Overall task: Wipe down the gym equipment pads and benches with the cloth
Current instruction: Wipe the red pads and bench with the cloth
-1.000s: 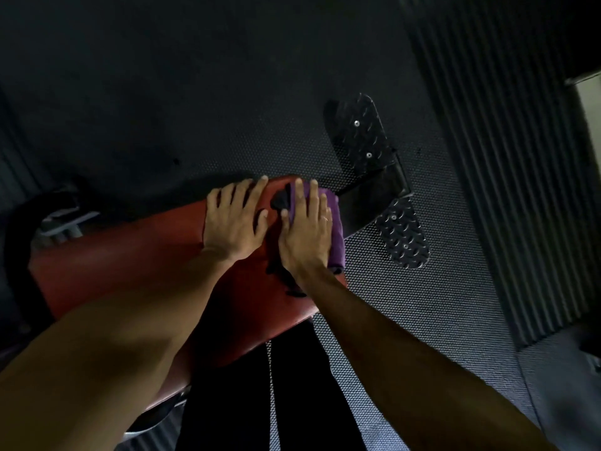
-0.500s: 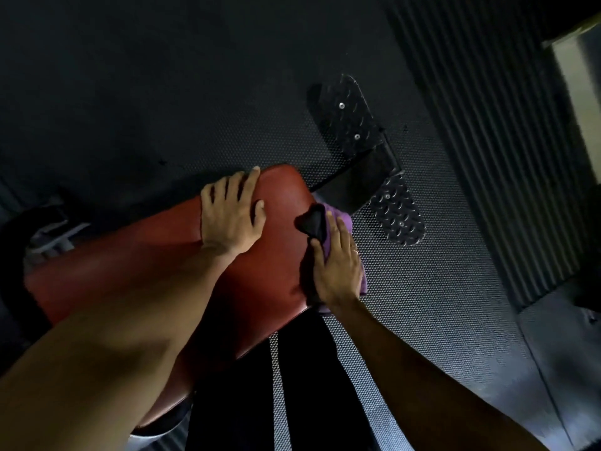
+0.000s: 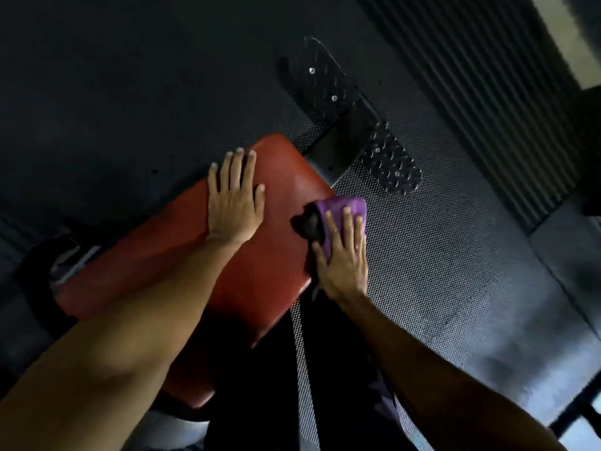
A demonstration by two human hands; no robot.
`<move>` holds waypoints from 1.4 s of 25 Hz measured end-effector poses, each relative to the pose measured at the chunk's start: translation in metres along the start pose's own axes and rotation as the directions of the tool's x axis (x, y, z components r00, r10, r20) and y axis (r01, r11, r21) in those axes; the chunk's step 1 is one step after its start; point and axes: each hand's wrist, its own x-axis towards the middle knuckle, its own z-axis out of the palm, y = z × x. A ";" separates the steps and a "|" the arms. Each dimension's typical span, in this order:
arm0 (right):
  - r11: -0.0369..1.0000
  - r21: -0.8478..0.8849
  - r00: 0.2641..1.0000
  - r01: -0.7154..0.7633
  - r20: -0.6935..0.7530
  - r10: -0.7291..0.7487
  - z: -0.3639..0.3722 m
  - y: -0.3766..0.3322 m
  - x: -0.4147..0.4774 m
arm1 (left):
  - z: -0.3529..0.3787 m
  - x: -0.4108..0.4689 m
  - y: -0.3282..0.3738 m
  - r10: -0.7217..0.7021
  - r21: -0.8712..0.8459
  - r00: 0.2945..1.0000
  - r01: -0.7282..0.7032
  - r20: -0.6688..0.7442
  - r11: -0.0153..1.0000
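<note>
The right hand (image 3: 344,258) lies flat with fingers straight, pressing the cloth (image 3: 346,203) against the pad's right edge, right of centre in the frame. It grips nothing. The cloth is purple, soft and napped, folded thick, and it hangs partly past the edge over the floor. A dark lump sits just left of it, and I cannot tell whether that is a fold or shadow. The left hand (image 3: 234,206) rests released, palm down and fingers spread, on the pad (image 3: 276,265) near its far end at centre frame, seemingly bracing. The pad is smooth red-brown vinyl with rounded corners and a dull sheen, running from centre to lower left. Beyond it, at upper centre, a black frame bar joins two diamond-tread steel feet (image 3: 390,167) bolted to the floor (image 3: 455,271), which is dark, finely dimpled rubber. By my reading the wiping is at the side edge of this one pad's end. The top shows no streaks, so what has been covered cannot be judged. The lower stretch and any other equipment likely remain.
</note>
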 end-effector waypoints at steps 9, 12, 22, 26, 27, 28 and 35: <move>0.998 0.054 0.994 0.030 -0.105 -0.024 0.033 -0.066 -0.008 | 0.009 -0.058 0.002 0.260 -0.044 0.963 -0.258 0.073 0.965; 0.991 0.133 0.991 -0.030 -0.125 0.047 0.050 -0.044 -0.046 | 0.011 -0.075 0.005 0.336 -0.070 0.937 -0.331 0.092 0.941; 0.626 0.663 0.821 -0.411 -0.030 0.570 0.021 -0.027 0.015 | 0.016 -0.087 0.007 0.332 -0.006 0.937 -0.334 0.105 0.943; 0.659 0.630 0.801 -0.411 -0.096 0.591 0.068 -0.066 -0.042 | 0.014 -0.089 0.005 0.348 -0.033 0.929 -0.347 0.125 0.937; 0.650 0.641 0.806 -0.409 -0.080 0.586 0.078 -0.081 -0.062 | 0.013 -0.089 0.002 0.373 -0.054 0.919 -0.369 0.126 0.928; 0.633 0.652 0.814 -0.417 -0.041 0.579 0.086 -0.096 -0.083 | 0.013 -0.091 -0.001 0.401 -0.066 0.907 -0.395 0.132 0.916; 0.668 0.574 0.856 -0.473 0.120 0.503 0.075 -0.092 -0.105 | 0.003 -0.089 0.000 0.406 -0.065 0.893 -0.401 0.195 0.914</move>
